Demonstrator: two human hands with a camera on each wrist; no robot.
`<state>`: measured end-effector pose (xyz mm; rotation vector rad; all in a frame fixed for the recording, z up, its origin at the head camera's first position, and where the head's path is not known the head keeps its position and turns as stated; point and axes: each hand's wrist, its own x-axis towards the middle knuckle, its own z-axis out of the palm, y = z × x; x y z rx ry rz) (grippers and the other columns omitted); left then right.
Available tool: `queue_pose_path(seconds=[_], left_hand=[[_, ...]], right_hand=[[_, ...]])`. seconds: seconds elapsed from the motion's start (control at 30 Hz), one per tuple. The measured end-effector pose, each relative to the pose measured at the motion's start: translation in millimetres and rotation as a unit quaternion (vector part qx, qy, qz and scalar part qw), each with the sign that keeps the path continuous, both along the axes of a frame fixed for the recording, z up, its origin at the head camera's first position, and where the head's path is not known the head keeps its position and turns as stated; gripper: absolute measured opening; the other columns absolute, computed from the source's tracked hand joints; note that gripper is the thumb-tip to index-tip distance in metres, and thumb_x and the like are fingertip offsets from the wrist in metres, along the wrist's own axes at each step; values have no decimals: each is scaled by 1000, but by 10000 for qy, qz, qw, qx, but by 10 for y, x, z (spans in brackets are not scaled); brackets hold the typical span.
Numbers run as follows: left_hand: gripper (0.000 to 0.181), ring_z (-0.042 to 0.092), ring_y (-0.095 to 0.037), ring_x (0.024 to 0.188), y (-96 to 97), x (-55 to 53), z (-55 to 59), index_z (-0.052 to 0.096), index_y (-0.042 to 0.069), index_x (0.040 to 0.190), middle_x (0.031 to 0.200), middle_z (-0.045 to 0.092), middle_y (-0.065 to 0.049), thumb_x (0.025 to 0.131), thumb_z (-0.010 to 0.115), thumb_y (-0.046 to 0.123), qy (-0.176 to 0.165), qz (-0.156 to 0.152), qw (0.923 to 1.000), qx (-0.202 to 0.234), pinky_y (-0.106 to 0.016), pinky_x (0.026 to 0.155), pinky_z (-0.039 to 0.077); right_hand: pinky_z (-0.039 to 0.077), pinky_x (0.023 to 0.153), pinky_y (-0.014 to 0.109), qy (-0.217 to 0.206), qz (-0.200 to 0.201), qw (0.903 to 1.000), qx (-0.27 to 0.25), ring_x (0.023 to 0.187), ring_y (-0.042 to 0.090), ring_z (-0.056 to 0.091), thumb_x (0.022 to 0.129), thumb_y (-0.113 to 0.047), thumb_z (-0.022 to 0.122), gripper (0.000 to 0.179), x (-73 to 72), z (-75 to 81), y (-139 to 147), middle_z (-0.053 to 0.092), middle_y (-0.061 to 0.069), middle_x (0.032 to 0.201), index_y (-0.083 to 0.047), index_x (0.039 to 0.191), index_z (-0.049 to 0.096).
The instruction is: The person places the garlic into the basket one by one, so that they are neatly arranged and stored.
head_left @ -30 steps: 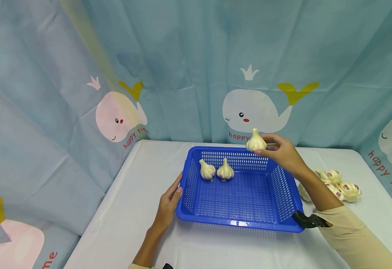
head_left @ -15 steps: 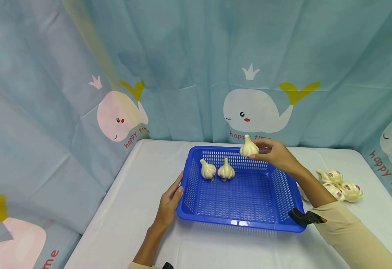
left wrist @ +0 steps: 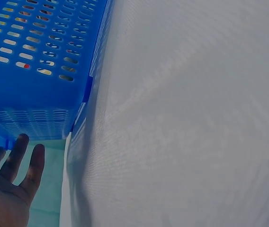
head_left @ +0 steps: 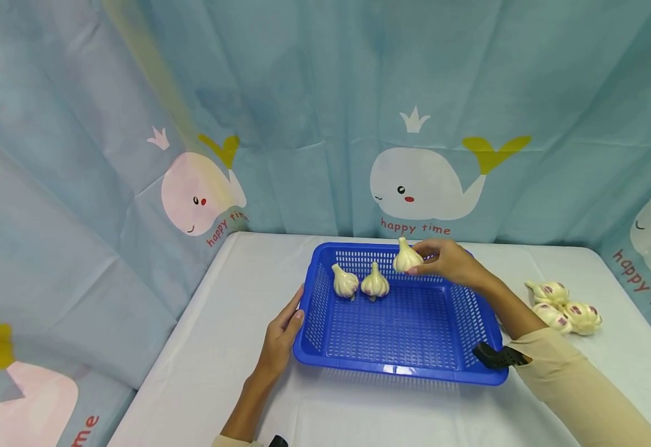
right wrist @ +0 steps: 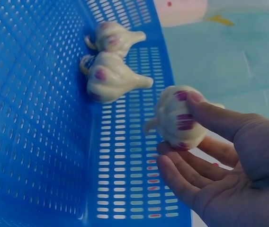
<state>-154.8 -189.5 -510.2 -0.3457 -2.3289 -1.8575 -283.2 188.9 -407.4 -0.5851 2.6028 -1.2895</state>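
A bulb of garlic (head_left: pixel 407 258) is pinched between the thumb and fingers of my right hand (head_left: pixel 452 264), stem up, over the far side of a blue plastic basket (head_left: pixel 398 372). The right wrist view shows purple patches on this held garlic (right wrist: pixel 178 118). Two more bulbs, a left garlic bulb (head_left: pixel 345 284) and a right garlic bulb (head_left: pixel 375 285), sit side by side inside the basket toward its far left. My left hand (head_left: pixel 277 341) holds the basket's left rim, thumb on the edge; in the left wrist view its fingers (left wrist: pixel 34 172) reach along the outer side.
To the right of the basket, several garlic bulbs (head_left: pixel 582 318) lie in a cluster on the white tabletop (head_left: pixel 230 298), partly behind my right forearm. A blue curtain (head_left: pixel 303 112) printed with whales hangs behind the table's far edge and at both sides.
My right hand has carried the garlic bulb left and lower, from above the far rim to just inside it. The left hand and the basket stay nearly still.
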Motion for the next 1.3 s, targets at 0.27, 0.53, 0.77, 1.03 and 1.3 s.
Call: queue_pose_path(seconds=[0.27, 0.53, 0.77, 1.03, 1.3], left_hand=[[52, 29, -17, 160, -8, 4, 3, 36, 19, 167, 172, 35, 3, 115, 43, 27, -35, 10, 10000, -58, -15, 123, 26], [53, 29, -18, 160, -11, 11, -1, 35, 20, 167, 172, 34, 3, 115, 43, 27, -33, -5, 10000, -72, -15, 123, 26], [52, 28, -19, 160, -9, 7, -5, 36, 21, 167, 172, 34, 3, 115, 43, 27, -30, -13, 10000, -37, -15, 123, 27], [53, 28, -20, 160, -13, 5, -16, 35, 20, 167, 172, 34, 3, 116, 43, 27, -8, -46, 10000, -40, -15, 123, 26], [53, 29, -20, 160, -8, 6, -9, 35, 20, 167, 172, 34, 1, 115, 43, 26, 16, -41, 10000, -41, -16, 123, 27]], right_hand=[[64, 94, 50, -210, 65, 9993, 294, 112, 38, 70, 90, -25, 87, 55, 4, -41, -56, 73, 20, 121, 2, 133, 67], [61, 98, 55, -304, -44, 9969, 727, 119, 42, 67, 88, -29, 89, 60, -27, -116, -109, 73, 22, 123, 2, 135, 67], [63, 93, 51, -457, -56, 9952, 866, 107, 35, 71, 87, -26, 90, 57, -60, -169, -144, 74, 20, 115, 1, 132, 68], [62, 92, 55, -607, 20, 9912, 1172, 103, 35, 72, 86, -21, 90, 54, -63, -220, -173, 75, 22, 114, 1, 130, 69], [61, 97, 57, -679, 97, 9893, 1289, 105, 37, 74, 86, -16, 89, 52, -77, -267, -217, 75, 23, 116, 2, 129, 69]])
